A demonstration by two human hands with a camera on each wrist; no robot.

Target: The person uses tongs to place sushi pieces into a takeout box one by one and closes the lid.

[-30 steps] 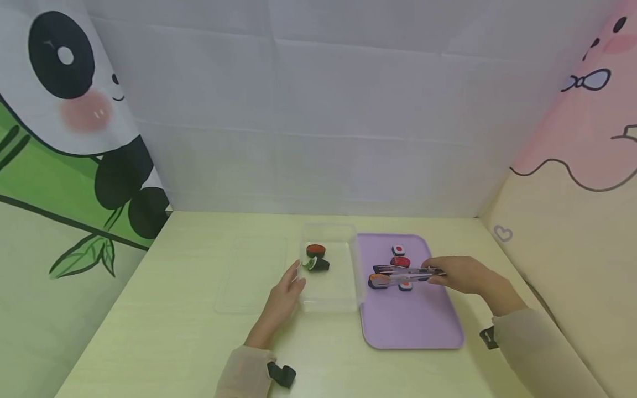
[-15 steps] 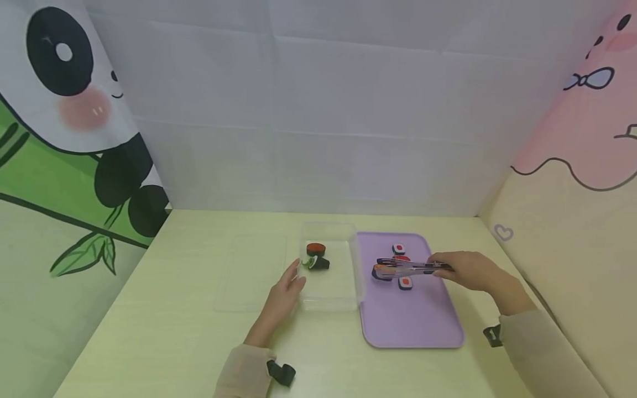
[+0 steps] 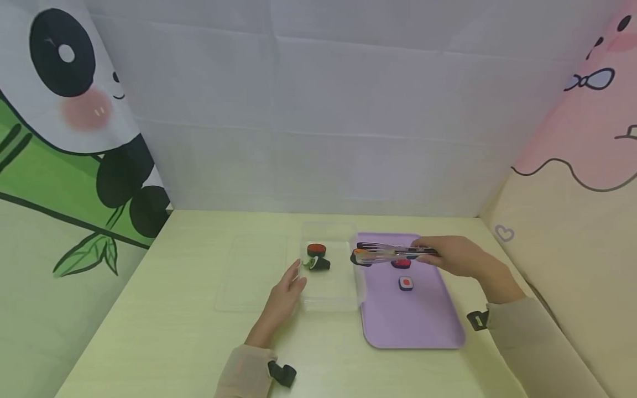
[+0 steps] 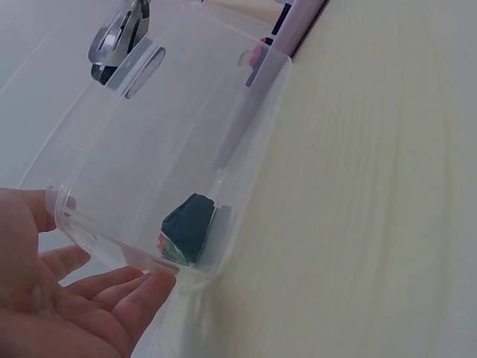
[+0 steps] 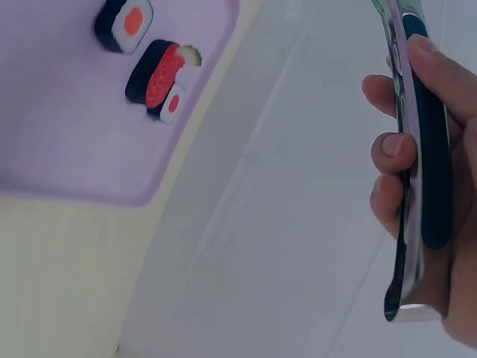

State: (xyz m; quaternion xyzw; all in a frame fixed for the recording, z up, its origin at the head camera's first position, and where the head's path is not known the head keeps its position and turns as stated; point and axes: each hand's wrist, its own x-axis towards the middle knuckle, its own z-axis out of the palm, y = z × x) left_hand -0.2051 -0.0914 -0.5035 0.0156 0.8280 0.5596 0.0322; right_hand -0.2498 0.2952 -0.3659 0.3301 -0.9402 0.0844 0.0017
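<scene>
My right hand [image 3: 448, 255] holds metal tongs [image 3: 383, 256] over the tray's left edge beside the clear plastic box. Their tips pinch an orange-topped toy sushi [image 3: 359, 263] with a black wrap. My left hand [image 3: 283, 298] grips the box's [image 3: 328, 304] left side. In the left wrist view its thumb is at the rim and its fingertips [image 4: 153, 287] touch the wall lower down. Inside the box lie a red-topped sushi [image 3: 316, 250] and a dark hand roll [image 3: 322, 264] with a green end. Only the tongs' handles [image 5: 428, 149] show clearly in the right wrist view.
The purple tray [image 3: 413, 326] holds a red-topped sushi [image 5: 160, 74], a small roll [image 5: 174, 103] and another roll [image 3: 405, 283]. A clear lid [image 3: 251, 273] lies left of the box. A white backdrop [image 3: 318, 138] rises behind the pale table [image 3: 174, 331].
The right hand has lifted the orange-topped sushi with the tongs and carried it left and away, from the tray towards the box. The left hand has stayed at the box.
</scene>
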